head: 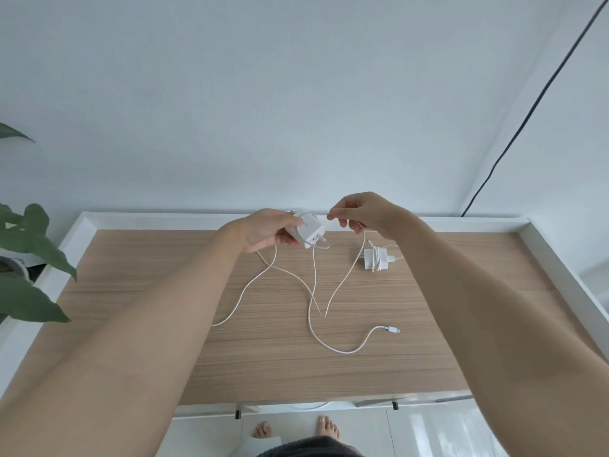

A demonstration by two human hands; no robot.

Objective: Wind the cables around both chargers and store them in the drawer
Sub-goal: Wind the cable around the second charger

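Observation:
My left hand (267, 230) holds a white charger (309, 231) above the far middle of the wooden tabletop (164, 275). Its long white cable (313, 291) hangs down and loops loosely over the wood, ending in a plug (392, 330) near the front right. My right hand (359, 214) pinches a stretch of this cable just right of the charger. A second white charger (374, 258), with its cable wound around it, lies on the table below my right hand. The drawer is not clearly visible.
A white raised rim (553, 258) frames the tabletop. Green plant leaves (29, 258) overhang the left edge. A dark cord (527, 117) runs down the wall at the right. White cabinet fronts (428, 430) and my bare feet show below the front edge.

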